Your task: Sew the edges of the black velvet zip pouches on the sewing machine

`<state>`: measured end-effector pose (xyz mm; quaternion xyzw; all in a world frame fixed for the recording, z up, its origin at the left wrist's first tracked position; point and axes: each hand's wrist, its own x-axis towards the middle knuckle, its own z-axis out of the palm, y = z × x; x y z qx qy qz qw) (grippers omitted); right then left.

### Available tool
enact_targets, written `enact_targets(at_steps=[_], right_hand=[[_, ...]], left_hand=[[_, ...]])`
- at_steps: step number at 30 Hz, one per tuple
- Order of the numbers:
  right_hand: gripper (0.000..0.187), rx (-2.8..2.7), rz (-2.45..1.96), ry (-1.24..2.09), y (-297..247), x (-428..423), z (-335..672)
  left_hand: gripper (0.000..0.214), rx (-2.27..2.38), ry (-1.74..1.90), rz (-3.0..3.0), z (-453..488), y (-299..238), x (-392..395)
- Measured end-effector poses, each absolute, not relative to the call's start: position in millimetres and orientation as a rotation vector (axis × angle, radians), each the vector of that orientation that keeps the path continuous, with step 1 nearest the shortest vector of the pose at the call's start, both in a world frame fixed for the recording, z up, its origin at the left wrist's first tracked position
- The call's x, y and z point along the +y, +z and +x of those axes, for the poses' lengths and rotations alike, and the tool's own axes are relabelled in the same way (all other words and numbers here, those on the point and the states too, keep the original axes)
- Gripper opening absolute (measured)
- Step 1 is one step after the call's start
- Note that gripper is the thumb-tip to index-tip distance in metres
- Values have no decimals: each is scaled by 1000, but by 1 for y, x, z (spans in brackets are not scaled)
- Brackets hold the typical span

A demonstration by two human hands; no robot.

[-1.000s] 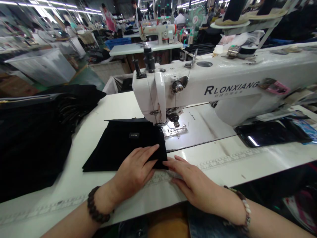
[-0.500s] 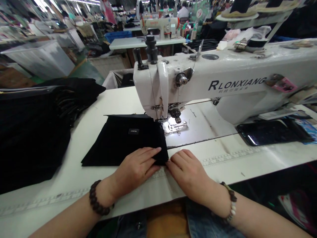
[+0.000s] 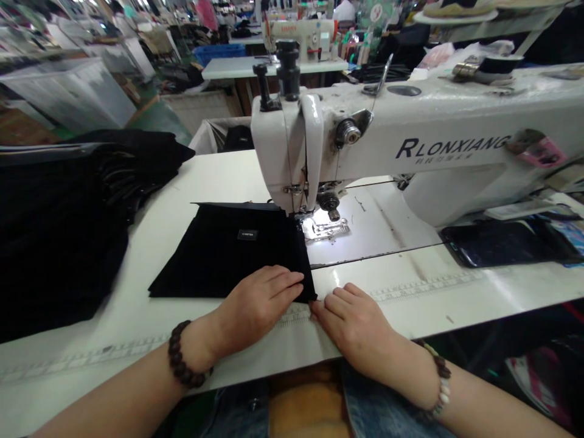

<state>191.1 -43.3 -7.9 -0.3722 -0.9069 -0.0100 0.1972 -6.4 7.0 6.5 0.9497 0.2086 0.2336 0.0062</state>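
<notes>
A flat black fabric piece (image 3: 214, 255) with a small label (image 3: 247, 235) lies on the white sewing table. Its right edge runs under the presser foot area of the sewing machine (image 3: 298, 222). My left hand (image 3: 255, 307) rests over the piece's near right part, fingers stretched flat on the cloth. At its near right corner, my right hand (image 3: 353, 319) has the fingertips pinched together on the edge. The needle tip is hard to make out beside the cloth.
A heap of black fabric pieces (image 3: 59, 231) covers the table's left side. A phone (image 3: 502, 243) lies at the right, below the machine arm (image 3: 447, 121). A printed ruler strip (image 3: 401, 291) runs along the front edge. Another sewing machine (image 3: 301, 39) stands behind.
The view has shifted slightly, so the machine appears a little further right and higher. My left fingers have come closer together on the cloth. My right hand sits slightly lower at the corner.
</notes>
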Motion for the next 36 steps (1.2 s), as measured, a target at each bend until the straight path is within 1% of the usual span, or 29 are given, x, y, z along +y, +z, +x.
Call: enact_targets(at_steps=[12,19,22,26,29,32,36], right_hand=[[16,-2517,-1034,47,-8,-44,192],[18,-2489,-1032,72,-9,-44,194],[22,-2425,-1080,114,-10,-43,198],[17,-2399,-1122,67,-8,-37,202],[23,-2491,-1052,11,-6,-32,202],[23,-2589,-981,16,-3,-28,200],[22,-2674,-930,89,0,-27,199]], left_hand=[[18,543,667,2985,-7,-3,9],[30,502,663,3071,-3,2,6],[34,458,657,3123,-1,6,6],[28,431,681,3135,-2,5,6],[24,483,766,3043,-4,-1,7],[19,571,798,2898,-5,-6,8],[24,570,761,2899,-7,-5,6]])
